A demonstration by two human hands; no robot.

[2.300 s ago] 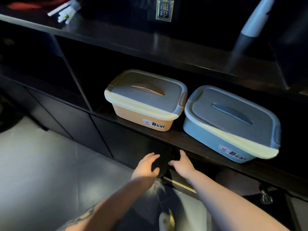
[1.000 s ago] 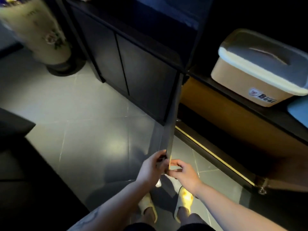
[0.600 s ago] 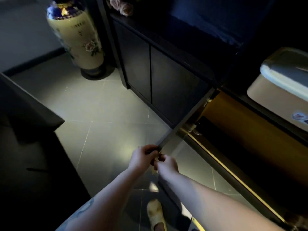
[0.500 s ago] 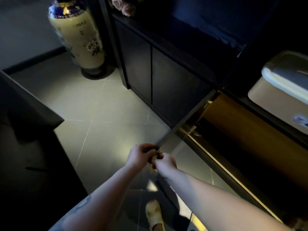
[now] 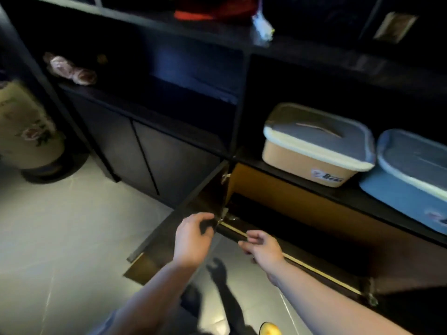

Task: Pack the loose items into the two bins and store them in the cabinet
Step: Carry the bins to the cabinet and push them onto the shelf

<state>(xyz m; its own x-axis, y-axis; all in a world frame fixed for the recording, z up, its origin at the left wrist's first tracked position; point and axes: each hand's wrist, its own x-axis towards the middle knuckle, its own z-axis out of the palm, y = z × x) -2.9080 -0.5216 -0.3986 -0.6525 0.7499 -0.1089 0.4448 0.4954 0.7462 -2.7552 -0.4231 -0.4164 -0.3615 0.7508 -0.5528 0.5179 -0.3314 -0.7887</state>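
Two lidded bins stand side by side on the dark shelf (image 5: 302, 189): an orange bin (image 5: 307, 163) with a grey lid on the left, a blue bin (image 5: 406, 189) on the right, partly cut off by the frame. Below them the cabinet door (image 5: 183, 213) is swung wide open to the left, showing an orange-lined compartment (image 5: 278, 197). My left hand (image 5: 192, 240) hovers in front of the door with fingers apart, holding nothing. My right hand (image 5: 262, 249) is loosely curled over the compartment's front edge, also holding nothing.
A large floral vase (image 5: 26, 131) stands on the tiled floor (image 5: 60, 238) at the left. Closed dark cabinet doors (image 5: 150, 155) lie left of the open one. Artificial flowers (image 5: 70, 70) lie on the left shelf. A white item (image 5: 262, 27) and a red item (image 5: 212, 10) sit on top.
Both hands have let go of the door's edge and moved right toward the compartment. The door now stands wide open. My view has swung right, bringing both bins back in.
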